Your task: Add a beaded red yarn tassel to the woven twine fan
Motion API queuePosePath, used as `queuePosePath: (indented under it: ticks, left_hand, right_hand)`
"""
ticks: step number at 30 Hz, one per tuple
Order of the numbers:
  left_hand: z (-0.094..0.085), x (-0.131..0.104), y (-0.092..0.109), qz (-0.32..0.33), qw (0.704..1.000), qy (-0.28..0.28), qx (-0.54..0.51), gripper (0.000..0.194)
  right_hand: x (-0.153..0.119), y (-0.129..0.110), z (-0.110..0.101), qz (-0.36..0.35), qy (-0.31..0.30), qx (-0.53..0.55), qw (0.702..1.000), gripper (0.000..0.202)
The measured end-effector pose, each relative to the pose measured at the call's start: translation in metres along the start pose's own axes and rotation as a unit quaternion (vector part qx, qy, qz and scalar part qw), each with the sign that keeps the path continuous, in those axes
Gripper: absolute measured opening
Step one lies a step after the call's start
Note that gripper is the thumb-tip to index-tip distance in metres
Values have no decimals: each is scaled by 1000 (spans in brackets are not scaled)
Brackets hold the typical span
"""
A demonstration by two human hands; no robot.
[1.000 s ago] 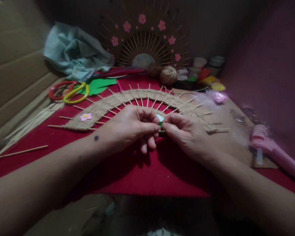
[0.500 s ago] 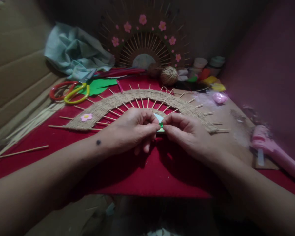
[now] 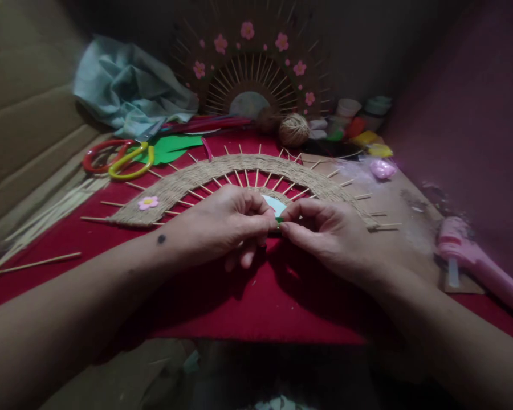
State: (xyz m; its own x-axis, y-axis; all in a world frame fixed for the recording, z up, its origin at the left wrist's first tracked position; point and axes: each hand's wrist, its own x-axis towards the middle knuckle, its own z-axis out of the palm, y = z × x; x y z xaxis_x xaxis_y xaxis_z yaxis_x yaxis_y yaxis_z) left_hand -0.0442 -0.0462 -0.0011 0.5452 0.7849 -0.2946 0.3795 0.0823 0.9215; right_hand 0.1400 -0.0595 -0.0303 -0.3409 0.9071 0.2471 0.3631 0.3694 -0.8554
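A small green piece (image 3: 279, 220) is pinched between the fingertips of both hands, mostly covered by them. My left hand (image 3: 235, 222) grips it from the left, and my right hand (image 3: 325, 228) from the right, thumb against forefinger. Behind the fingertips lies the pale blue centre (image 3: 275, 204) of a half-round fan. The fan's woven twine band (image 3: 239, 163) arches around it, with thin sticks poking out on both sides. One pink flower (image 3: 147, 203) with a yellow middle sits on the band's left end.
Red and yellow scissor handles (image 3: 131, 165) and green sheet (image 3: 171, 149) lie at left. A twine ball (image 3: 294, 130) is behind the fan. A pink glue gun (image 3: 465, 245) rests at right on brown board (image 3: 410, 250). Another flowered fan (image 3: 248, 74) stands at the back.
Both hands have shifted slightly while still pinching the green piece, which now shows less between the fingertips. The view has moved a little.
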Motion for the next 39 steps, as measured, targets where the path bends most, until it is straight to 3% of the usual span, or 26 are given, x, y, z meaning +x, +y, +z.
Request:
queuePosePath:
  ticks: [4,10,13,20,29,34,39]
  left_hand:
    - [0,-1,2,0,1000,0,5,18]
    - [2,0,4,18,1000,7,7,15]
    - [2,1,4,39,998,25,-34,3]
    - [2,0,5,77,996,20,-51,5]
    - [7,0,6,66,997,27,-36,10]
    - [7,1,4,54,997,38,-29,11]
    - [4,3,-2,9,998,27,-59,3]
  right_hand:
    - [-2,-1,-1,-25,-8,-28,999,9]
    - [-2,-5,-2,-6,-17,-48,999,13]
    - [0,-3,-3,16,-33,-2,999,16]
    - [0,1,-6,142,-98,197,965,20]
    - [0,0,-5,154,-100,208,961,15]
    - [1,0,-1,120,-77,180,973,11]
    - [-2,0,3,-24,2,-28,999,9]
